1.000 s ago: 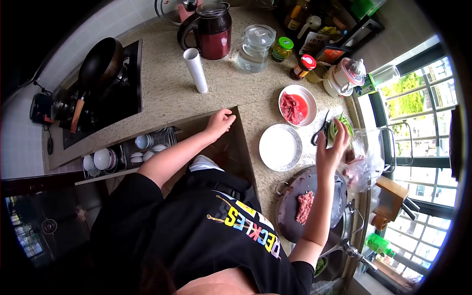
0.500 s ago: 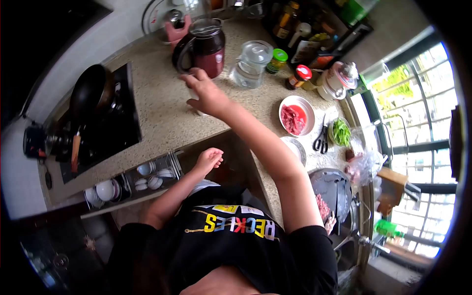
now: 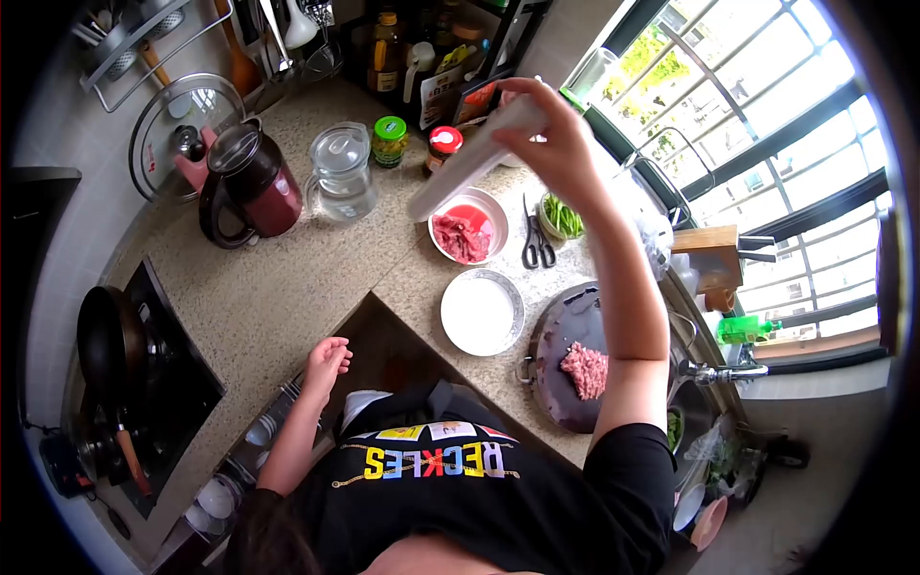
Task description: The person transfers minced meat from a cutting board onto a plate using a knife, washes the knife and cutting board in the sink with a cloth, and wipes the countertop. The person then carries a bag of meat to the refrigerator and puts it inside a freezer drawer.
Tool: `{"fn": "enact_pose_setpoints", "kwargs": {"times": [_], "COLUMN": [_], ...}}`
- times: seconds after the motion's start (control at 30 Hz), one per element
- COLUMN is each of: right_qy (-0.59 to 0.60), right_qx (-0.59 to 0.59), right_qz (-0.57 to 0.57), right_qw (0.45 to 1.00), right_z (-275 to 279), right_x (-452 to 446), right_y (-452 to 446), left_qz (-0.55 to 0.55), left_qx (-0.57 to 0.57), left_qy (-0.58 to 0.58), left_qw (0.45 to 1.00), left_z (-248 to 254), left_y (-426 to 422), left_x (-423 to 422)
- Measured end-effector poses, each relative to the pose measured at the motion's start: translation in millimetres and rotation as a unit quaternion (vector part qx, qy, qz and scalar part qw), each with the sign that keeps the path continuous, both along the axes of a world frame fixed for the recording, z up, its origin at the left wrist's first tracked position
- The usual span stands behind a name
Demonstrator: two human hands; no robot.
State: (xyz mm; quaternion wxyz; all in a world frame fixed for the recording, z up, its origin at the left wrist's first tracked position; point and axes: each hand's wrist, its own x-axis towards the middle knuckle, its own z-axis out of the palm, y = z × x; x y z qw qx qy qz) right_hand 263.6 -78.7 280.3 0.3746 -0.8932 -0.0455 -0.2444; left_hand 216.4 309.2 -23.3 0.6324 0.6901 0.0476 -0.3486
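Observation:
My right hand (image 3: pixel 551 134) is raised over the counter at the back right, gripping one end of a long whitish translucent cylinder (image 3: pixel 470 163). The cylinder is blurred and tilted, its lower end over the rim of a bowl (image 3: pixel 498 225) of raw red meat (image 3: pixel 460 237). Near my body, by the counter's front edge, my left hand (image 3: pixel 329 367) hangs with loosely bent fingers and nothing in it. A white plate (image 3: pixel 482 313) lies below the meat bowl. Pinkish minced meat (image 3: pixel 585 371) sits on a dark round board (image 3: pixel 565 331).
Black scissors (image 3: pixel 537 244) lie beside a bowl of cut greens (image 3: pixel 563 218). A dark jug (image 3: pixel 254 182), a glass pitcher (image 3: pixel 343 172), a green-lidded jar (image 3: pixel 389 142) and a red-lidded jar (image 3: pixel 443 149) stand behind. A pan (image 3: pixel 115 340) is on the stove at left; an open drawer (image 3: pixel 225 489) holds dishes.
My right hand has swung from near the dark jug to the right, lifting the whitish cylinder. The view has turned right, showing the plate and board fully. My left hand remains near my body.

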Motion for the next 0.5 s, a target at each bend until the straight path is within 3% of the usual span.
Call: {"fn": "enact_pose_setpoints", "kwargs": {"times": [0.17,0.23,0.33,0.5], "right_qy": [0.046,0.018,0.012,0.024], "right_qx": [0.09,0.021,0.027,-0.092], "right_qz": [-0.157,-0.231,-0.293,-0.406], "right_qw": [0.982,0.973,0.956,0.909], "right_z": [8.4,-8.4,-33.4,-58.7], "right_x": [-20.6,-12.7,6.1,42.7], "right_y": [-155.6,-215.1,-281.7,-342.2], "left_qz": [-0.034,-0.035,-0.053,-0.055], "left_qx": [0.033,0.046,0.073,0.125], "left_qy": [0.0,0.009,0.012,0.001], "left_qw": [0.999,0.998,0.996,0.991], "left_z": [5.7,5.0,2.4,0.9], "left_y": [-34.0,-45.1,-57.9,-73.1], "left_x": [-5.1,-7.3,-2.4,6.9]}}
